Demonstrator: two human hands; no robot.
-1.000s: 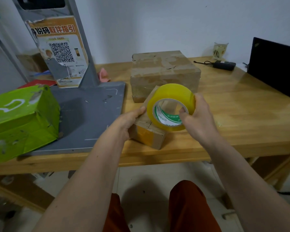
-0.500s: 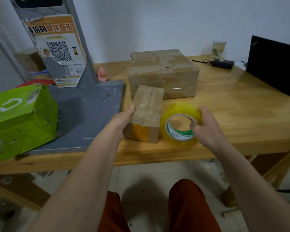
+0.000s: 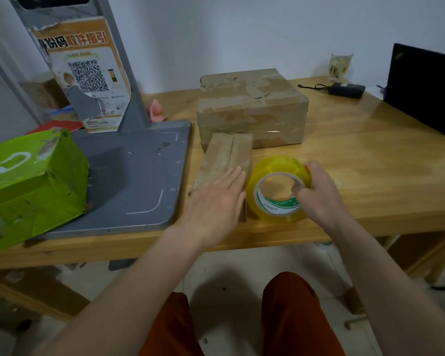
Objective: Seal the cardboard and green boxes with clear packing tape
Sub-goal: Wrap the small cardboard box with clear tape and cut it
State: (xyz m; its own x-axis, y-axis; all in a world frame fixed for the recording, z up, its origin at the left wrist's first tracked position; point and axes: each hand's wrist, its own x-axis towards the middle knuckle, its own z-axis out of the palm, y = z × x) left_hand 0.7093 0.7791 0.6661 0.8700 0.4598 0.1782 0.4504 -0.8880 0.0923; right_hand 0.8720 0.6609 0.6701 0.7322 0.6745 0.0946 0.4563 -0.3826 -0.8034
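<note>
Broadly, I see the wooden bench [image 3: 344, 155] running the width of the view, its glossy planks bare on the right between the large cardboard box [image 3: 252, 109] and the black screen [image 3: 424, 86] at the far right edge; that is the widest free room. On the left a flat grey metal base plate [image 3: 129, 181] with rounded corners lies on the bench, and the green box [image 3: 31, 181], shiny and creased, sits on its left part, running out of view at the left edge. The large cardboard box stands behind, its top patched with torn, wrinkled tape. Touching its front, the small cardboard box [image 3: 226, 160] reaches toward the bench's near edge, a tape seam running down its top. My left hand [image 3: 216, 201] lies flat on it, fingers straight. Just beside it, the yellow tape roll [image 3: 278, 188] rests tilted on the bench; my right hand [image 3: 316, 191] has its grip around the roll's rim.
</note>
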